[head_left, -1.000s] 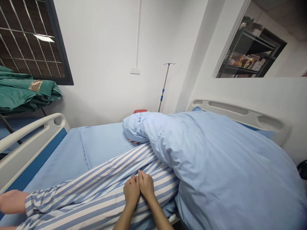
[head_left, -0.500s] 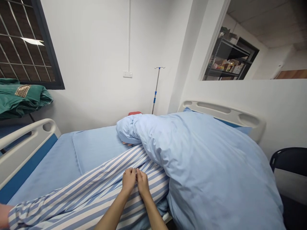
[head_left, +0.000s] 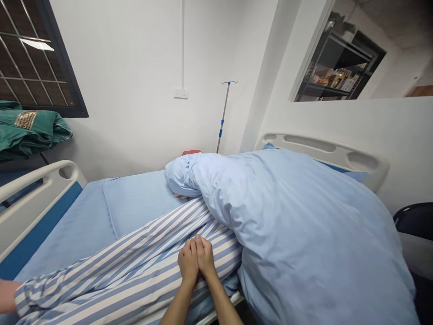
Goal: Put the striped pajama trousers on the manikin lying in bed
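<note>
so both my hands are down on a hospital bed here. left grip (head_left: 188, 263) and right grip (head_left: 205, 257) sit side by side, fingers together and tips meeting, on a blue and white striped pyjama sleeve (head_left: 135, 266). both look closed up rather than spread, but i can't tell if they're actually pinching the cloth or just resting on it. what's in hand right now is just that contact with the sleeve, about midway along it.

the sleeve runs across the bed from a cuff at the lower left, where someone else's hand (head_left: 6, 295) sticks out, up under a big blue duvet (head_left: 304, 239). a few fingers (head_left: 181, 196) peek out under the bunched duvet end. plain blue mattress (head_left: 74, 230) on the left, white side rail (head_left: 34, 189) beyond it, and an iv pole (head_left: 223, 117) stands against the far wall.
</note>
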A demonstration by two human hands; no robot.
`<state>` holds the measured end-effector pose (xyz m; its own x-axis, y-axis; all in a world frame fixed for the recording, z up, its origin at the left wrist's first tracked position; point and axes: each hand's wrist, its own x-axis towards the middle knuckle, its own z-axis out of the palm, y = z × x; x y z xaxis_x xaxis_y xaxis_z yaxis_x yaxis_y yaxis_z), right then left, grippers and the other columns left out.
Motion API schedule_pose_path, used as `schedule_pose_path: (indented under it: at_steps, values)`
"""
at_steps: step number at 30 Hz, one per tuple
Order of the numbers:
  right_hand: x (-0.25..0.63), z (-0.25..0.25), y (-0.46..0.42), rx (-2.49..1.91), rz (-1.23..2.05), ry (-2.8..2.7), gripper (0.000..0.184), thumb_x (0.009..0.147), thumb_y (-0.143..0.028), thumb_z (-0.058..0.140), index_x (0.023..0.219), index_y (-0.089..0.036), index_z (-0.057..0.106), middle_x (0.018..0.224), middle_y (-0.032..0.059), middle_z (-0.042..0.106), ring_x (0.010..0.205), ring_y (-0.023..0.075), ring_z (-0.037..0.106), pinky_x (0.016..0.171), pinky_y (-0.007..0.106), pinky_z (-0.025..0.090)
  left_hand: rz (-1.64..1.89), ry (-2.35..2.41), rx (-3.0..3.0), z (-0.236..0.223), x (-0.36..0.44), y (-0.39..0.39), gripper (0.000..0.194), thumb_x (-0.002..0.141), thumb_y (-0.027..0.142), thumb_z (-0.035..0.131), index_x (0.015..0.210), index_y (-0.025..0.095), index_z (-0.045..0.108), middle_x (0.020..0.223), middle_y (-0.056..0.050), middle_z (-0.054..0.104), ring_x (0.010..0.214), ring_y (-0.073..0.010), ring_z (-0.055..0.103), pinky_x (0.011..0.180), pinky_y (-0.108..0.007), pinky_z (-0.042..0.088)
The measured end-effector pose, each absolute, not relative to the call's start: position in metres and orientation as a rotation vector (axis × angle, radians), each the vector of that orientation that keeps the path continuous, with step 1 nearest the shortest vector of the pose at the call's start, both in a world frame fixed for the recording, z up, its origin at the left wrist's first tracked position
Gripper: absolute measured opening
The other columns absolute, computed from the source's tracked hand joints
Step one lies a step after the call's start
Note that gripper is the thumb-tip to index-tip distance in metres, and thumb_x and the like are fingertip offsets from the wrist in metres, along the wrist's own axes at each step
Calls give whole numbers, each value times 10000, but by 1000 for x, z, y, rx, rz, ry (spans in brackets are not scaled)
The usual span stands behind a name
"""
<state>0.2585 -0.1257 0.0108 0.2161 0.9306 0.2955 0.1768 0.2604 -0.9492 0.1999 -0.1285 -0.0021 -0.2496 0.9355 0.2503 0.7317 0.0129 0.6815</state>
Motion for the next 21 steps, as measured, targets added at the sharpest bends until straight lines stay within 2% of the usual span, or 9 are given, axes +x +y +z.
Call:
schedule_pose_path:
  at_steps: [8,15,21]
  values:
    - [261,24,-124,-1363,681,-1380,422,862,-413,346,507,-186,369,467,-24,410,478,101,359,479,232,254,956,2016,1795,5,197,-130,294,865,262,340,847,192,625,848,-65,673,723,-152,594,646,-245,362]
    - [281,64,-125,-1370,420,-1685,446,889,-380,341,519,-181,492,471,-7,496,460,100,378,499,252,209,828,1978,1658,24,200,-136,305,857,310,345,694,204,579,728,-50,665,710,-172,573,584,-262,273]
    - [287,28,-121,-1503,275,-1718,476,912,-379,278,570,-177,541,514,31,563,481,110,431,529,264,216,858,1975,1633,25,202,-136,295,852,295,350,693,201,580,713,-50,661,697,-167,566,602,-266,272]
